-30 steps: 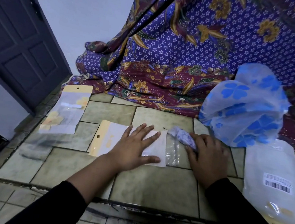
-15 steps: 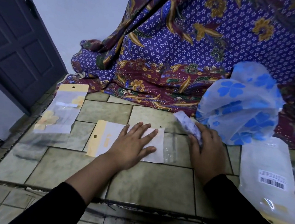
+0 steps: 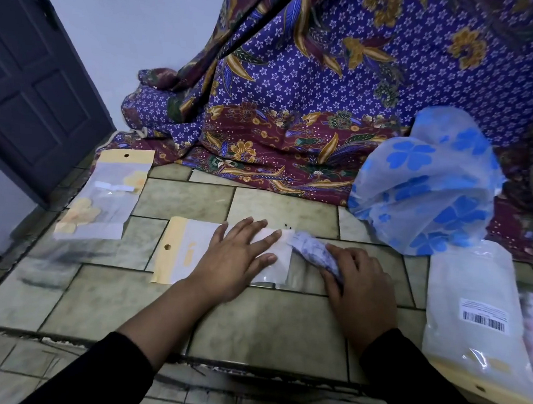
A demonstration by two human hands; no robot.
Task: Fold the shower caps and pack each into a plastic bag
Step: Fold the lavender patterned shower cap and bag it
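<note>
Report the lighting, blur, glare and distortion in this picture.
Head view: dim, bluish light; the wide lens tilts the door and bows the tiles; the packed bag at left is blurred; glare glints on the barcoded pack; left hand and right hand are fairly sharp.

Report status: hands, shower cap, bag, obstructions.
Left hand flat, pressing clear plastic bag with yellow header. Right hand grips folded purple-patterned shower cap, tip at bag's right end; insertion unclear. Nothing between them.
</note>
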